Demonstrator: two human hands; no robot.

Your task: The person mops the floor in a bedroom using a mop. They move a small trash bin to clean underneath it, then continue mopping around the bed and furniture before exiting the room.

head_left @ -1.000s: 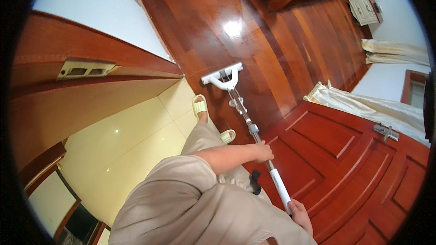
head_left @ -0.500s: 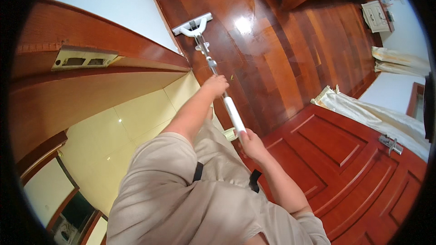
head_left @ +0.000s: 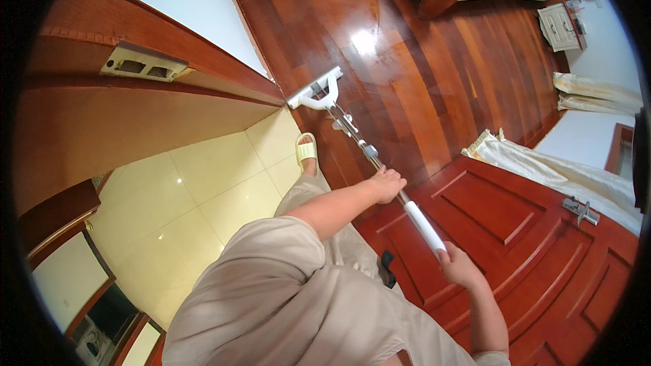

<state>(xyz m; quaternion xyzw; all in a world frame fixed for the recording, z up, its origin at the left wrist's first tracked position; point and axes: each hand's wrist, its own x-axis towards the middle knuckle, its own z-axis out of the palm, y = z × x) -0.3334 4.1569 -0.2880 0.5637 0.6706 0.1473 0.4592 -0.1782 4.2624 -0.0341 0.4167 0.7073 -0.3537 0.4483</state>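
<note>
My flat mop [head_left: 366, 149] slants across the dark wood floor [head_left: 420, 88], its white head [head_left: 315, 88] at the tile edge near my slippered foot [head_left: 306, 151]. My left hand [head_left: 388, 184] wraps the metal pole; my right hand [head_left: 460, 266] grips the white handle end beside the red panelled door [head_left: 542, 257].

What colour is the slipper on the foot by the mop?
Pale yellow-green; the slipper shows best in the head view, on the cream tiles beside the mop.

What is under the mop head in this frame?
The mop head lies flat on the dark red wooden floor, close to the edge of the cream tiles. The strip of floor beneath it is covered, so its state cannot be seen.
</note>
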